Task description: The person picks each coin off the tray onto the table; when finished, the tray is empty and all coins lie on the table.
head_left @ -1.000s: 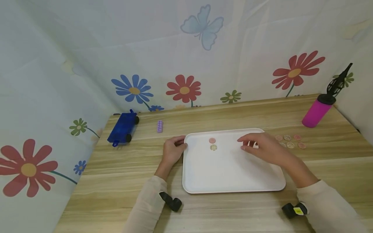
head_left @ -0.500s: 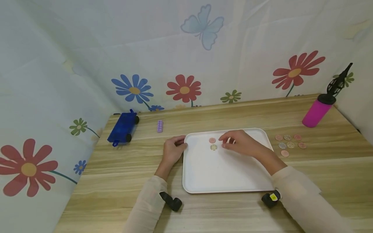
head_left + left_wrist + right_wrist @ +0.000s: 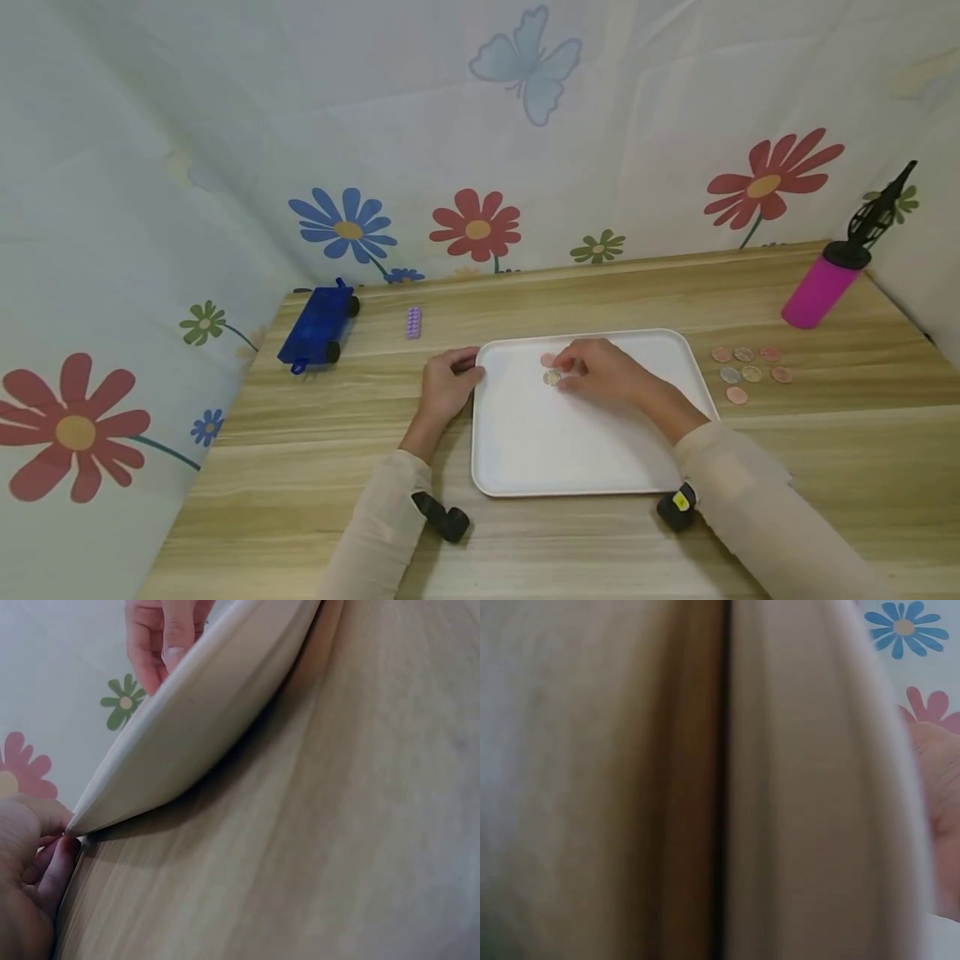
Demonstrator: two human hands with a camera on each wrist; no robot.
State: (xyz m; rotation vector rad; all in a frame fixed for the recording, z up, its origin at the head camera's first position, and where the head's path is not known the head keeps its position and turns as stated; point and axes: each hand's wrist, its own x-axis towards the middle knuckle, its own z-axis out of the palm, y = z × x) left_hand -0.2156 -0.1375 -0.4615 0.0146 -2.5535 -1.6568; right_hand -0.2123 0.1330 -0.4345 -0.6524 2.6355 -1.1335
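Observation:
A white tray (image 3: 585, 450) lies on the wooden table. My left hand (image 3: 448, 385) holds its upper left corner; in the left wrist view, thumb and fingers pinch the rim (image 3: 112, 769). Over the tray is my right hand (image 3: 603, 371), fingers bent and pointing left, with thumb and index fingertips apart. They are right at a gold-coloured coin (image 3: 551, 378) and partly cover a copper-coloured coin (image 3: 547, 360) just above it. In the right wrist view the tray's side (image 3: 817, 787) fills much of the frame, and the coins are hidden.
Several copper, silver and gold-coloured coins (image 3: 751, 374) lie right of the tray. Farther back stands a pink hand pump (image 3: 819, 287) with a black nozzle. At the back left are a blue toy cart (image 3: 318, 327) and a small purple toy brick (image 3: 413, 323).
My right hand has moved left across the tray to the two coins, uncovering the loose coins on the right. My left hand has stayed at the tray's corner.

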